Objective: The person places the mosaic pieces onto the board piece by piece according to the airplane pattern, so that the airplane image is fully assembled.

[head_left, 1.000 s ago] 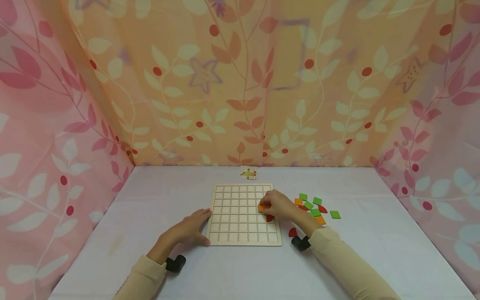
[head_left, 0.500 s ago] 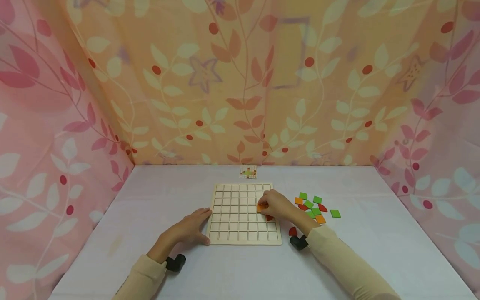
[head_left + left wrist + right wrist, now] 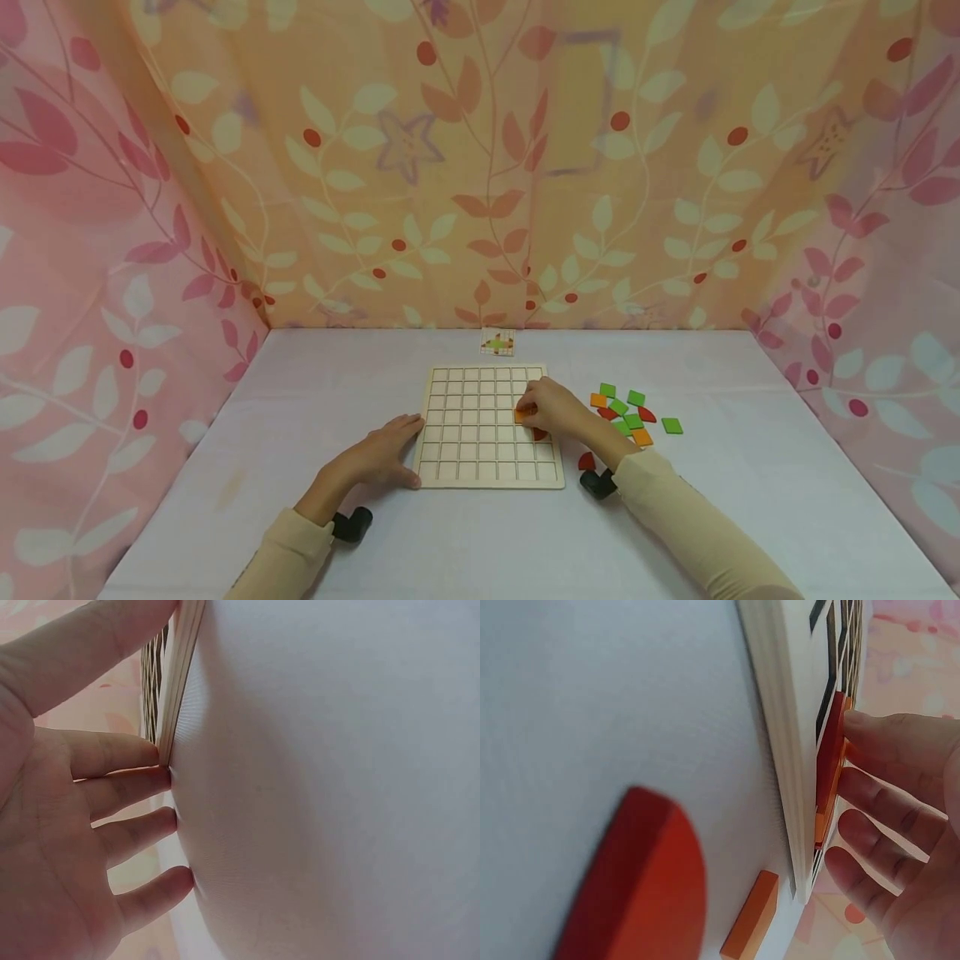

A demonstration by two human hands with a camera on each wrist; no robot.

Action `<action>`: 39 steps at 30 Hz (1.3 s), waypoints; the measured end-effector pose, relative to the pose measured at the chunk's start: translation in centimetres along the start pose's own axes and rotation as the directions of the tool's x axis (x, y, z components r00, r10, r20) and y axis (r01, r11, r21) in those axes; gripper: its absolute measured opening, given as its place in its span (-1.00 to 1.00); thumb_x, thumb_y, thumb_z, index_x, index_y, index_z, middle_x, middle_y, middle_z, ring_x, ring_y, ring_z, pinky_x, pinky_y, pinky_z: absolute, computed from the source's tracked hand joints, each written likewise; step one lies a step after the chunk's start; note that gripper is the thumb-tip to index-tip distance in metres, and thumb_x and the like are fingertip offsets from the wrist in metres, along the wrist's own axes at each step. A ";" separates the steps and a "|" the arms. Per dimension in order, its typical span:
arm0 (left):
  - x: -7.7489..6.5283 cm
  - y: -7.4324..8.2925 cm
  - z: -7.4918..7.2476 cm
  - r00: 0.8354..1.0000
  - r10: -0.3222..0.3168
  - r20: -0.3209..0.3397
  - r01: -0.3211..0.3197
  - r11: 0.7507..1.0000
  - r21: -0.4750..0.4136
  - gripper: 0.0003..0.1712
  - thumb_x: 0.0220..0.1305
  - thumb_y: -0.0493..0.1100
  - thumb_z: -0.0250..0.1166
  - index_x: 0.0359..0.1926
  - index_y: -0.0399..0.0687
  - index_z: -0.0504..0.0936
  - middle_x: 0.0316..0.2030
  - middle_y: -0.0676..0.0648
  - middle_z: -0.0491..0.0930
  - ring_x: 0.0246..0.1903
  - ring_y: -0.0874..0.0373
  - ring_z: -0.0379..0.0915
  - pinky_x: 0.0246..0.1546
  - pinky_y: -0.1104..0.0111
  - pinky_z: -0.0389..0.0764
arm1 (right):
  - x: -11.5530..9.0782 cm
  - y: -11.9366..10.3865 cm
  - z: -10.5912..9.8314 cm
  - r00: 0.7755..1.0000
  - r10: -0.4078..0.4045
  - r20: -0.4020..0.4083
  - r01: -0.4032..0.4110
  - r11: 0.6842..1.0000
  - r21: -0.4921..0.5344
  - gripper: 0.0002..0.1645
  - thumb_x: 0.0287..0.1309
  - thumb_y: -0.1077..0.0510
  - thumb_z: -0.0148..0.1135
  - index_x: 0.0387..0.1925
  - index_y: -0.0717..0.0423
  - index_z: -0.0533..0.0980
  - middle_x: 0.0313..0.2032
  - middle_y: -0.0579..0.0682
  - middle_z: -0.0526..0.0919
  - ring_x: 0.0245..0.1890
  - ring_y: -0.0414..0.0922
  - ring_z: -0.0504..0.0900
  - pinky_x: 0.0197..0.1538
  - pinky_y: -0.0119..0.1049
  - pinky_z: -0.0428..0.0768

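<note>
A pale wooden grid board (image 3: 465,454) lies flat on the table. My left hand (image 3: 382,452) rests at its left side, fingers spread and rather straight, with fingertips at the board's edge (image 3: 180,690). Over the right part of the board, my right hand (image 3: 558,410) pinches an orange square tile (image 3: 521,416) down at the grid. A red quarter-round tile (image 3: 539,434) shows just under that hand. In the right wrist view, thumb and fingertips lie against the orange tile, beside the red tile (image 3: 830,742) on the board.
Right of the board lie scattered green tiles (image 3: 672,426), orange tiles (image 3: 642,437) and red tiles (image 3: 647,414). One red tile (image 3: 587,461) sits apart, close to the right wrist camera (image 3: 597,483). A small pattern card (image 3: 498,342) lies behind the board.
The orange tile has shifted very slightly left with my right fingers. My left hand stays at the board's edge.
</note>
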State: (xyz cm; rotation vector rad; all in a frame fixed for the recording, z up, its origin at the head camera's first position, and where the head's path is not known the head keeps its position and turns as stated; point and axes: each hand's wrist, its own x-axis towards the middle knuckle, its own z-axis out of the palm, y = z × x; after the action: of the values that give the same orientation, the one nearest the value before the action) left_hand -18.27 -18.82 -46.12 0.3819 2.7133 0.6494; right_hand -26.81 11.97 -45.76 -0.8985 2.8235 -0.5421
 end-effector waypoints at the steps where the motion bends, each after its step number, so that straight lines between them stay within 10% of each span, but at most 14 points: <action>1: 0.0 0.0 0.0 1.000 0.002 0.001 -0.002 1.000 0.001 0.11 -0.10 -0.07 0.57 0.44 -0.26 0.21 0.47 -0.21 0.14 0.49 -0.19 -0.05 0.41 -0.14 0.12 | 0.0 0.0 0.0 1.000 -0.001 0.001 0.001 1.000 0.000 -0.79 0.04 0.14 0.45 -0.23 0.08 0.73 -0.30 -0.11 0.63 -0.24 -0.19 0.43 -0.11 -0.28 0.51; 24: 0.0 0.2 -0.3 1.000 0.001 0.014 -0.001 1.000 0.008 0.11 -0.07 -0.06 0.56 0.44 -0.27 0.19 0.48 -0.22 0.12 0.50 -0.20 -0.06 0.41 -0.17 0.10 | 0.0 0.0 0.2 0.999 -0.043 -0.019 0.042 0.998 -0.055 -0.79 0.06 0.13 0.43 -0.23 0.10 0.73 -0.29 -0.08 0.63 -0.21 -0.15 0.50 -0.07 -0.24 0.54; 39: 0.0 0.4 -0.2 1.000 0.000 0.006 0.000 1.000 0.016 0.11 -0.08 -0.05 0.57 0.43 -0.27 0.21 0.47 -0.22 0.14 0.49 -0.18 -0.04 0.40 -0.17 0.11 | -1.6 3.0 -3.2 0.995 0.077 -0.063 -0.068 0.990 0.127 -0.79 0.17 0.15 0.32 -0.17 0.11 0.70 -0.26 -0.05 0.67 -0.21 -0.08 0.53 -0.08 -0.14 0.56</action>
State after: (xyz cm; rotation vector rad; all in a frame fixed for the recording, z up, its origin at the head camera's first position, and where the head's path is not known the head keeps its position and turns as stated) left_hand -18.32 -18.54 -45.72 0.3875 2.7139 0.6264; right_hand -27.81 16.10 -43.89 -0.7657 2.8309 -0.7431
